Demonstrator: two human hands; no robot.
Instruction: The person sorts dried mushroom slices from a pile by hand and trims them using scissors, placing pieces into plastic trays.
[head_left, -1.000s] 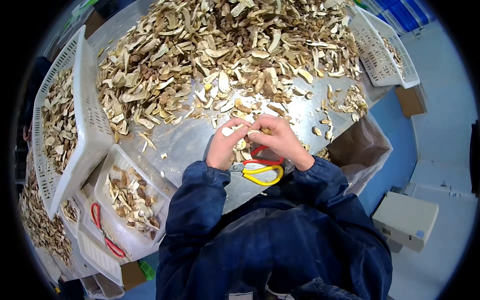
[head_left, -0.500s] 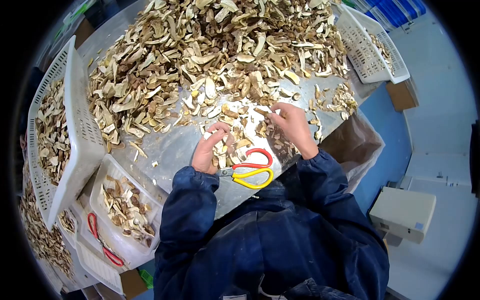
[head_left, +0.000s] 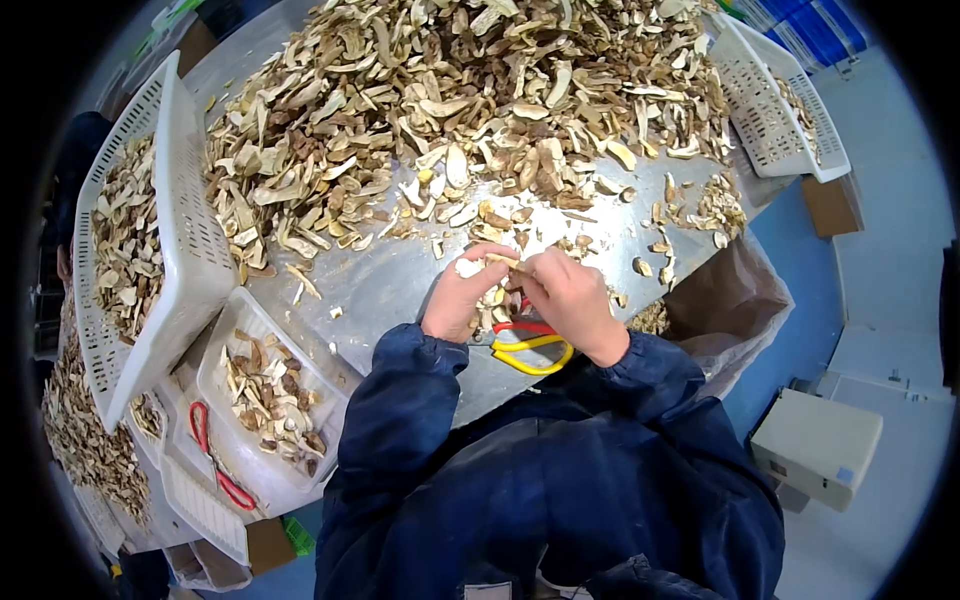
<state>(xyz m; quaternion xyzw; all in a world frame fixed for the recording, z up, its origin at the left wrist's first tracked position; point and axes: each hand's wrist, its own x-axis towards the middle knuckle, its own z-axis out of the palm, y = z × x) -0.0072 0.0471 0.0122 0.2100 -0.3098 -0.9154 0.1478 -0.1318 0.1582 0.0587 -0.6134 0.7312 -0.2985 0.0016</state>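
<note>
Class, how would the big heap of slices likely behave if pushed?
The heap would probably slide and spill apart, since its slices look loose and some lie scattered on the table. Single slices are likely light, as they look thin. They may be fairly stiff, since many show a curled shape.

The left hand (head_left: 463, 297) and right hand (head_left: 574, 298) come together over the metal table (head_left: 375, 285), a thin mushroom slice (head_left: 507, 262) between their fingers, with red-and-yellow-handled scissors (head_left: 524, 326) beneath. A large mushroom pile (head_left: 450, 110) spreads beyond, between a tilted white basket (head_left: 195, 235) at left and a smaller basket (head_left: 750, 100) at right. A shallow tub (head_left: 300, 350) of pieces sits beside the left sleeve (head_left: 405, 390).
</note>
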